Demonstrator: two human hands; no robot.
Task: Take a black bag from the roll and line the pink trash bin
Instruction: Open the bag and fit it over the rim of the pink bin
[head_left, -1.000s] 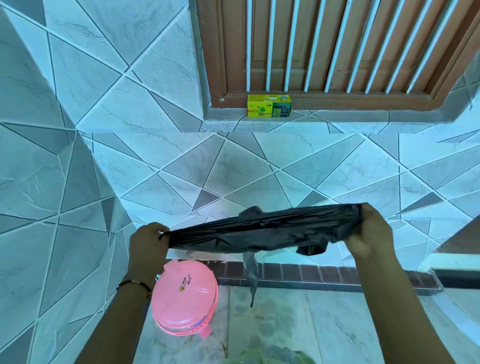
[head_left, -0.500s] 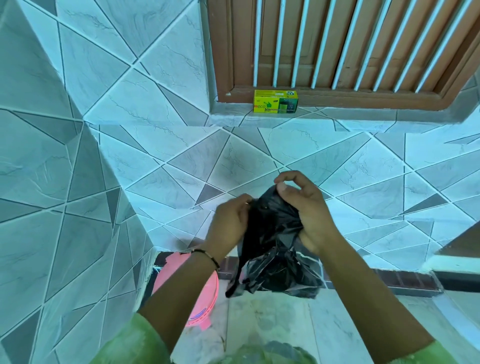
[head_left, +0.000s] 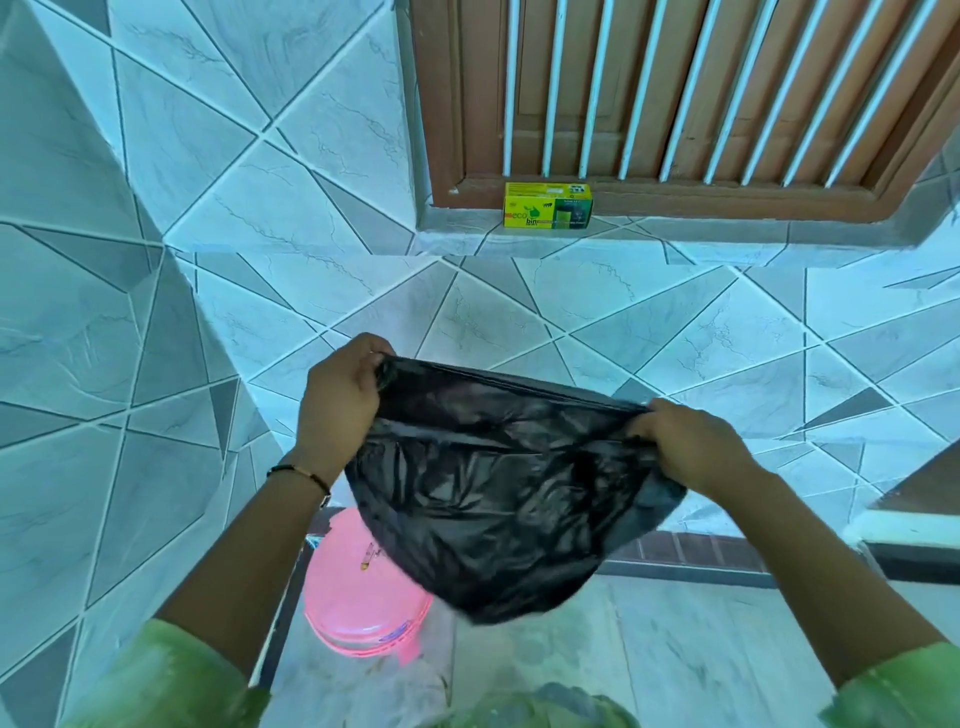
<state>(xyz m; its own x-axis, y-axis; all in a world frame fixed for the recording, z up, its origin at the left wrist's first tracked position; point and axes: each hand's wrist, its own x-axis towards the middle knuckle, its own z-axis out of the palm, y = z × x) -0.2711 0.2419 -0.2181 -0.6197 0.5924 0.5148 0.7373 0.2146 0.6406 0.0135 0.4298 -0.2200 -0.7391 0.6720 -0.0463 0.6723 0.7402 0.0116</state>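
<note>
Both hands, left hand (head_left: 340, 395) and right hand (head_left: 691, 447), pinch the glossy, crinkled black bag (head_left: 498, 488) mouth apart; at 12 o'clock, the yellow-green box (head_left: 547, 204) reads "eco bin".

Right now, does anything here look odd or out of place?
One thing: the pink trash bin on the floor appears to have its lid shut, though the black bag, held open by the left hand and right hand, is meant to line it.
</note>
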